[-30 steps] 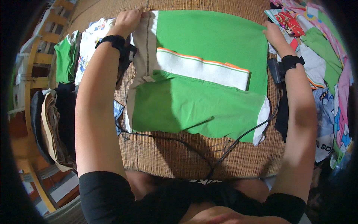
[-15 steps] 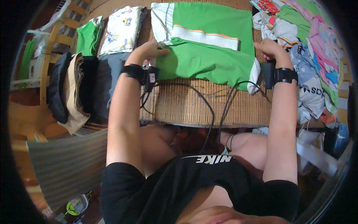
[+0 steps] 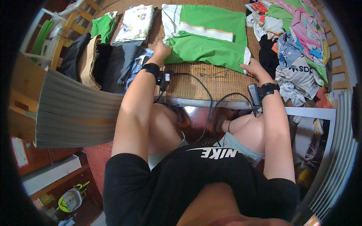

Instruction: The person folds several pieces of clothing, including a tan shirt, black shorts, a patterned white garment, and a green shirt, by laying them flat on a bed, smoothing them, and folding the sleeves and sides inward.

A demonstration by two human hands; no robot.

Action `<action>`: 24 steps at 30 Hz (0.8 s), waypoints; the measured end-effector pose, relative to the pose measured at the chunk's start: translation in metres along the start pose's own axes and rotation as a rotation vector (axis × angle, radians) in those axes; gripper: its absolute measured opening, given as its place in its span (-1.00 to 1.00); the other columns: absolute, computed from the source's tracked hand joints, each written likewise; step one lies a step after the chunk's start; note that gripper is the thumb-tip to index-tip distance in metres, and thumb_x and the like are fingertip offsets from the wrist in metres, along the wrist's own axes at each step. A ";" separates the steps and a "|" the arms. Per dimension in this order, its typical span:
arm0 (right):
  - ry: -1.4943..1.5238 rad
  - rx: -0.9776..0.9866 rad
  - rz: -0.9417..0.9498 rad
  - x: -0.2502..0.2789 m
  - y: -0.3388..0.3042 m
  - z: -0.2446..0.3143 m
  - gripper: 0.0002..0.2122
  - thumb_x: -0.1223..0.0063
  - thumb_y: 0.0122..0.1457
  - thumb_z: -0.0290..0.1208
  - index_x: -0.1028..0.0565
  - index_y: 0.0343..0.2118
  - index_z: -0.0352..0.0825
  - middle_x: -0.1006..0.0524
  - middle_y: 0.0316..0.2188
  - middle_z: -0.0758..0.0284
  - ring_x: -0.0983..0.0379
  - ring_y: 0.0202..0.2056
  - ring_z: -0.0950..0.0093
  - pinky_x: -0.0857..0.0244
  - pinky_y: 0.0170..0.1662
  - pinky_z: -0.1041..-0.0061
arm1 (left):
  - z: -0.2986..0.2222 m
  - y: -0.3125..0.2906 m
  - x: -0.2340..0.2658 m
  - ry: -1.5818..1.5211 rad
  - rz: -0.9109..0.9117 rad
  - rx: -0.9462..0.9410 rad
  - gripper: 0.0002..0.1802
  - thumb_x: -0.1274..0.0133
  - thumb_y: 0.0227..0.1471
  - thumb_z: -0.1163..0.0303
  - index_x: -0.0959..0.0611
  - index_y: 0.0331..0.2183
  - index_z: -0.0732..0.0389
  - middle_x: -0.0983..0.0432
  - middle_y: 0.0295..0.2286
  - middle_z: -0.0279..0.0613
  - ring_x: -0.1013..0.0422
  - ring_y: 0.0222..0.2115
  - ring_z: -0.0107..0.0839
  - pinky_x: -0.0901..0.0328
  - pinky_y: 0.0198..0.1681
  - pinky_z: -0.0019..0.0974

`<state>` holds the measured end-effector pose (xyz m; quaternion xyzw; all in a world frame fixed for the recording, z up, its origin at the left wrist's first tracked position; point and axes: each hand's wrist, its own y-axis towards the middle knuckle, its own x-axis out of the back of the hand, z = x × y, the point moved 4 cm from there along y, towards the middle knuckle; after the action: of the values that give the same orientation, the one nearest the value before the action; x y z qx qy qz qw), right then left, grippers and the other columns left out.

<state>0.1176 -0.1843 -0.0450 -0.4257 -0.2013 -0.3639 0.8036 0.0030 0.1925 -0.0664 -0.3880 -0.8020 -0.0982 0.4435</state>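
Observation:
A green shirt (image 3: pixel 211 19) with white parts and a white stripe edged in orange lies spread on the woven mat, its near part folded up over itself. At its near left edge, my left hand (image 3: pixel 162 52) grips the green cloth between thumb and fingers. My right hand (image 3: pixel 256 71) pinches the white end at the shirt's near right corner. Both wrists wear black straps with small boxes, and dark cables hang from them. The fingertips under the cloth are partly hidden.
The woven mat (image 3: pixel 196 83) covers the raised surface before me. Left of the shirt sit a folded white printed garment (image 3: pixel 134 24), a small green garment (image 3: pixel 103 26) and dark folded clothes (image 3: pixel 118 64). A heap of loose clothes (image 3: pixel 298 52) fills the right side.
My right hand has moved nearer, from beside the shirt's right edge to its white near corner, and now pinches it. My left hand remains at the left edge. The whole view has shifted.

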 end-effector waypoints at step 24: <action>0.015 0.054 -0.072 0.025 -0.003 0.015 -0.83 0.11 -0.10 -0.47 -0.30 -0.46 -0.48 -0.33 -0.72 0.31 -0.22 -0.78 0.55 -0.09 -0.74 0.55 | 0.004 -0.047 0.021 -0.396 0.555 0.021 -0.45 -0.04 -0.29 0.54 -0.24 -0.17 0.31 -0.33 -0.44 -0.14 -0.29 -0.48 -0.39 -0.23 -0.50 -0.43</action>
<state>0.1309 -0.1830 -0.0190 -0.3935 -0.2201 -0.3902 0.8027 -0.0396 0.1738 -0.0431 -0.5984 -0.7372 0.1119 0.2932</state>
